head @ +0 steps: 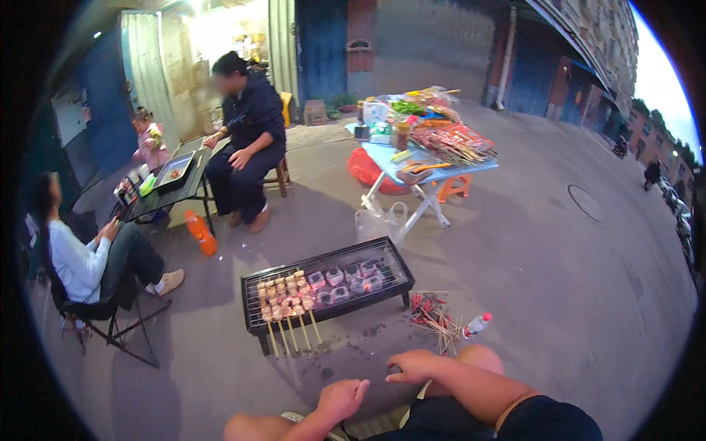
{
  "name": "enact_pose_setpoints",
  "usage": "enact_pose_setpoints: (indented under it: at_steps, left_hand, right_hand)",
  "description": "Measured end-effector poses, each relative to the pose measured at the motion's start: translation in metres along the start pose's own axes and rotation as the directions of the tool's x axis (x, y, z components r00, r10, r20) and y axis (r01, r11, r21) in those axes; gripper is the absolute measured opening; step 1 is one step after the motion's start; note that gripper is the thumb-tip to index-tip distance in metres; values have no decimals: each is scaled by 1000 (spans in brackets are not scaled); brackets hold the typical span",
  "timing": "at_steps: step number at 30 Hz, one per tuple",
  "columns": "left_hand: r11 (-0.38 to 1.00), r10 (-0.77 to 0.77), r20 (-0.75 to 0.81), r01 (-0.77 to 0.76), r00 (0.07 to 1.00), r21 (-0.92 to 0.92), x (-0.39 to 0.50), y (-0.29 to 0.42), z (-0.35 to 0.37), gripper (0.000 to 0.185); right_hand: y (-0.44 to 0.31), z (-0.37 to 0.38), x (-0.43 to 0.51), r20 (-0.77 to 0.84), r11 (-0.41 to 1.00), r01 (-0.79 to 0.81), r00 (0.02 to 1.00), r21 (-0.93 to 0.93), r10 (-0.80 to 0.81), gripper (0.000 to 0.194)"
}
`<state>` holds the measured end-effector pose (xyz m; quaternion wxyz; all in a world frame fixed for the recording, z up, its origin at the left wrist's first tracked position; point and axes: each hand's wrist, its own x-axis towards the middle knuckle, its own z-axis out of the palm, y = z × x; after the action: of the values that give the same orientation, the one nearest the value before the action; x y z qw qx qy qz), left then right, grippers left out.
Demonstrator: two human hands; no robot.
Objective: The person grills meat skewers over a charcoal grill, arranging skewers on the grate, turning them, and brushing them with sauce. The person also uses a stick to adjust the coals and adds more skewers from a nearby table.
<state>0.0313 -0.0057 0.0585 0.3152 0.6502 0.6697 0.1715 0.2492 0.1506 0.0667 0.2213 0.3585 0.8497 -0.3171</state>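
My left hand (342, 398) is loosely curled above my knees, with nothing visible in it. My right hand (412, 366) hangs over my right knee, fingers bent and a little apart, holding nothing that I can see. In front of both hands stands a low black charcoal grill (331, 320) with a wire grate. Several skewers of cubed food (284, 295) lie across its left part, their bare wooden handles sticking out over the near edge. Partly ashen, glowing charcoal (345, 284) fills the middle and right. Neither hand touches the grill.
Used sticks and red wrappers (436, 322) lie right of the grill, beside a small bottle (477, 325). Behind it, a folding table (380, 157) bears raw skewers (452, 138). People sit left, near a dark table (160, 201) and an orange bottle (201, 234).
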Motion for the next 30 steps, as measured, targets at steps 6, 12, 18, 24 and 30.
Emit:
enact_pose_setpoints:
  at_steps: [6,12,18,24,30]
  left_hand:
    - [999,-4,-25,3,1000,-44,1,-9,12,42]
    - [975,101,-128,-124,987,-187,5,-12,26,22]
    - [980,86,-85,-99,993,-170,-2,-15,29,26]
    - [980,126,41,-118,991,-160,2,-20,39,27]
    - [974,118,37,-109,992,-196,-3,-18,44,26]
  right_hand:
    - [-11,-8,-2,54,1000,-9,999,7,9,69]
    - [-11,-14,-4,33,999,-13,999,-31,14,69]
    - [-5,-3,3,-10,999,40,999,-12,-40,70]
    - [-14,-5,-11,-39,998,-8,999,58,11,70]
    - [-14,-3,-11,-28,1000,10,1000,8,-9,69]
